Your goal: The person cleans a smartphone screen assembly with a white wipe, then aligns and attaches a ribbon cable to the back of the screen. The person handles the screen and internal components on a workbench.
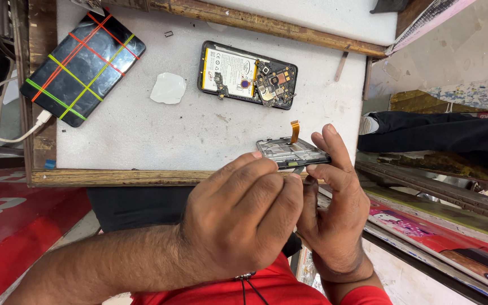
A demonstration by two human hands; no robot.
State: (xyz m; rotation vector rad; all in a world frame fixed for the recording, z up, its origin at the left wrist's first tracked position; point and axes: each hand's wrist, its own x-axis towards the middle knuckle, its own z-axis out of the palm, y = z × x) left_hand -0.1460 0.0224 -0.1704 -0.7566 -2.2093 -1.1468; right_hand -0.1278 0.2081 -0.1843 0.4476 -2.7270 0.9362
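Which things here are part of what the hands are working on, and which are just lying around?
In hand:
phone frame with orange flex cable, held by left hand and right hand

Lying about:
opened phone showing battery and boards
banded phone with white cable
pale pad

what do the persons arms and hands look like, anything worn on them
Both hands are bare: the left hand and the right hand wear no gloves, and no rings or watch show. The forearms are uncovered and hairy. Short red sleeves show at the bottom edge, part of a red shirt with dark cords hanging at the front.
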